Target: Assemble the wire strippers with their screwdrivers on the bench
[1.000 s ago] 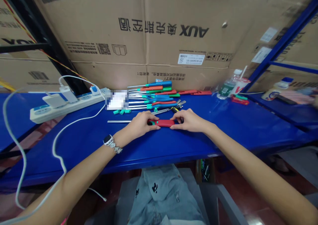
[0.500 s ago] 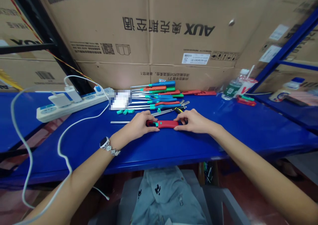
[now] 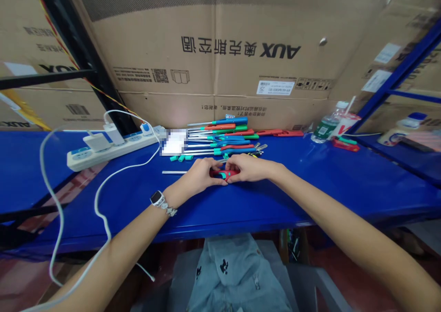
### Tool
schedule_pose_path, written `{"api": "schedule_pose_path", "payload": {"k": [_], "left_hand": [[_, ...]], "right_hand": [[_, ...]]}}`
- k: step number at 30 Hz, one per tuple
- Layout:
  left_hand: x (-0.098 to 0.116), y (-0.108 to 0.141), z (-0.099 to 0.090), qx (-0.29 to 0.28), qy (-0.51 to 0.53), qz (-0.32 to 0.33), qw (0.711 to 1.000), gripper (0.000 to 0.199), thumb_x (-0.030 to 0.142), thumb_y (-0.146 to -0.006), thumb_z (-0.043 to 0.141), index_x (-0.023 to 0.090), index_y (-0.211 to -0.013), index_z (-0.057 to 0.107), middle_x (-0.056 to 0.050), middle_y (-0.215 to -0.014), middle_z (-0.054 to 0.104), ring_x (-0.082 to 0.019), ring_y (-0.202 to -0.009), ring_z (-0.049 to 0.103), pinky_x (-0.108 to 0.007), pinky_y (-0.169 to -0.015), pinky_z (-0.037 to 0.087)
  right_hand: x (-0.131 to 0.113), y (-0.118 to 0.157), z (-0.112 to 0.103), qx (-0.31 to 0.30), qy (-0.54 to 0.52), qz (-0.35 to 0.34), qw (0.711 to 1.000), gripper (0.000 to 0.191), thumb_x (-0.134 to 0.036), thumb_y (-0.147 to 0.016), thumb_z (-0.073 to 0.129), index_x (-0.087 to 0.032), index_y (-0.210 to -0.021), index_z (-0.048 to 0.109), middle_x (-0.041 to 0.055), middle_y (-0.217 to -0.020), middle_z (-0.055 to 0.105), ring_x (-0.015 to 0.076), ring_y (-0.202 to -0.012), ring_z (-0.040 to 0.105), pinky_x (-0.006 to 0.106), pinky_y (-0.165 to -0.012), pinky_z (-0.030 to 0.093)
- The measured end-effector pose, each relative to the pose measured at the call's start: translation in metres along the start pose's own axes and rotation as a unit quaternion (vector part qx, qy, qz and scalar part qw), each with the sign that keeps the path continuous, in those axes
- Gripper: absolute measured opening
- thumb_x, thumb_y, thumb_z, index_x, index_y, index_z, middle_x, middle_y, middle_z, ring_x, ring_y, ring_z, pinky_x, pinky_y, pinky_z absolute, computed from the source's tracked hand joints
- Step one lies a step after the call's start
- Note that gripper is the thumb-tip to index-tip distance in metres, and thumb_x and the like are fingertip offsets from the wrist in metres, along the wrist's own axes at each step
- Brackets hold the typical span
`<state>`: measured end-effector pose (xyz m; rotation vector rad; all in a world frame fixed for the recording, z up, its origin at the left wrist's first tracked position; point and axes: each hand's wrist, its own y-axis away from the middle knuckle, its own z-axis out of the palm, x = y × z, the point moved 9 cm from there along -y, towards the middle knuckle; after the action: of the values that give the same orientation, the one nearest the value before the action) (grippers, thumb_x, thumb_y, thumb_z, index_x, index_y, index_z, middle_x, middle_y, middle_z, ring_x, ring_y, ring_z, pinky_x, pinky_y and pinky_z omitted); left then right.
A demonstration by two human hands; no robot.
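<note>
A red long-nosed gas lighter [image 3: 231, 173] with a green trigger and a thin metal tube lies across the front of the blue table [image 3: 296, 197]. My left hand [image 3: 203, 174] is closed around its trigger end, with the tube sticking out to the left. My right hand [image 3: 246, 168] is closed on the red handle, close beside my left fingers, and covers much of it. Behind my hands lies a row of similar lighters [image 3: 227, 139] in blue, red and green. Small green caps [image 3: 181, 158] sit at the row's near left.
At left stands a white power strip [image 3: 103, 152] with plugs and a trailing white cable [image 3: 98, 201]. A large cardboard box [image 3: 234, 68] rises along the back. To the right are a water bottle [image 3: 324, 129], a cup [image 3: 346, 121] and loose red pieces [image 3: 345, 144].
My right hand has slid left along the handle, up against my left hand. The left hand keeps its hold on the lighter. The view has shifted slightly.
</note>
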<state>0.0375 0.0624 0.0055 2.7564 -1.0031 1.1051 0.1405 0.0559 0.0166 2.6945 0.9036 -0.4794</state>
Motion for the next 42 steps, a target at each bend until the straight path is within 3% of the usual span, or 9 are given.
{"api": "schedule_pose_path", "payload": {"k": [3,7,19,24,26,28,31,35,42], "left_hand": [[-0.001,0.002,-0.002,0.011,0.018,-0.01,1.0,0.066,0.035,-0.068,0.092,0.016,-0.126,0.065,-0.005,-0.091,0.074,-0.023,-0.083,0.069,-0.032,-0.074,0.049],[0.006,0.005,-0.008,0.028,-0.01,0.037,0.999,0.06,0.034,-0.069,0.092,0.018,-0.12,0.065,-0.006,-0.098,0.073,-0.026,-0.093,0.068,-0.037,-0.083,0.052],[0.025,0.012,-0.016,0.054,-0.07,0.129,0.988,0.052,0.041,-0.079,0.085,0.023,-0.121,0.062,-0.009,-0.116,0.069,-0.028,-0.11,0.063,-0.045,-0.097,0.05],[0.035,0.034,-0.069,0.317,-0.045,0.088,0.943,0.029,0.048,-0.088,0.072,0.023,-0.085,0.059,-0.004,-0.09,0.064,-0.022,-0.09,0.059,-0.038,-0.087,0.049],[0.02,0.043,-0.082,0.396,0.022,0.016,0.918,0.043,0.048,-0.094,0.062,0.022,-0.065,0.043,0.001,-0.067,0.05,-0.017,-0.069,0.051,-0.033,-0.074,0.047],[0.002,0.038,-0.076,0.373,0.109,-0.057,0.919,0.052,0.051,-0.095,0.06,0.022,-0.058,0.037,0.003,-0.056,0.041,-0.014,-0.059,0.044,-0.029,-0.065,0.044],[-0.014,0.016,-0.04,0.246,0.267,-0.124,0.923,0.05,0.063,-0.086,0.066,0.019,-0.065,0.055,0.0,-0.063,0.057,-0.015,-0.063,0.054,-0.028,-0.063,0.047],[-0.007,-0.008,-0.003,0.14,0.432,-0.114,0.884,0.057,0.071,-0.086,0.06,0.015,-0.089,0.069,-0.007,-0.079,0.07,-0.02,-0.069,0.064,-0.03,-0.06,0.05],[0.007,-0.023,-0.009,0.157,0.502,-0.108,0.844,0.04,0.06,-0.087,0.063,0.02,-0.087,0.056,0.0,-0.067,0.062,-0.019,-0.066,0.064,-0.032,-0.064,0.053]], "right_hand": [[0.003,-0.009,0.001,-0.047,-0.029,0.002,0.998,0.023,-0.034,-0.08,0.079,-0.018,-0.086,0.065,0.0008,-0.077,0.065,0.016,-0.066,0.056,0.028,-0.058,0.037],[0.003,-0.013,0.003,-0.077,-0.052,-0.029,0.995,0.026,-0.036,-0.078,0.08,-0.019,-0.076,0.061,-0.0031,-0.068,0.059,0.0129,-0.06,0.049,0.027,-0.054,0.033],[0.016,-0.001,0.017,0.01,-0.277,-0.04,0.96,0.034,-0.053,-0.095,0.059,-0.02,-0.088,0.056,-0.0008,-0.07,0.064,0.0128,-0.054,0.058,0.024,-0.048,0.041],[0.016,0.008,0.002,0.086,-0.357,-0.06,0.928,0.04,-0.059,-0.093,0.061,-0.02,-0.087,0.055,-0.0036,-0.064,0.06,0.0125,-0.056,0.058,0.024,-0.053,0.041],[0.017,0.009,0.001,0.11,-0.396,-0.054,0.91,0.04,-0.06,-0.091,0.062,-0.021,-0.087,0.054,-0.0046,-0.06,0.06,0.0118,-0.053,0.055,0.023,-0.052,0.04],[0.016,0.007,0.004,0.13,-0.438,-0.042,0.889,0.04,-0.061,-0.089,0.064,-0.022,-0.087,0.052,-0.005,-0.059,0.061,0.0113,-0.05,0.053,0.023,-0.05,0.039],[0.013,0.001,0.011,0.166,-0.493,-0.03,0.853,0.042,-0.062,-0.086,0.066,-0.023,-0.086,0.051,-0.0051,-0.059,0.062,0.012,-0.049,0.054,0.023,-0.049,0.04],[0.001,-0.008,0.019,0.213,-0.546,-0.03,0.809,0.049,-0.068,-0.08,0.069,-0.024,-0.084,0.049,-0.0042,-0.06,0.064,0.0139,-0.051,0.058,0.025,-0.051,0.045],[-0.012,-0.017,0.031,0.212,-0.548,-0.033,0.808,0.057,-0.08,-0.08,0.06,-0.024,-0.075,0.049,-0.0023,-0.057,0.061,0.0169,-0.05,0.061,0.03,-0.052,0.049]]}}
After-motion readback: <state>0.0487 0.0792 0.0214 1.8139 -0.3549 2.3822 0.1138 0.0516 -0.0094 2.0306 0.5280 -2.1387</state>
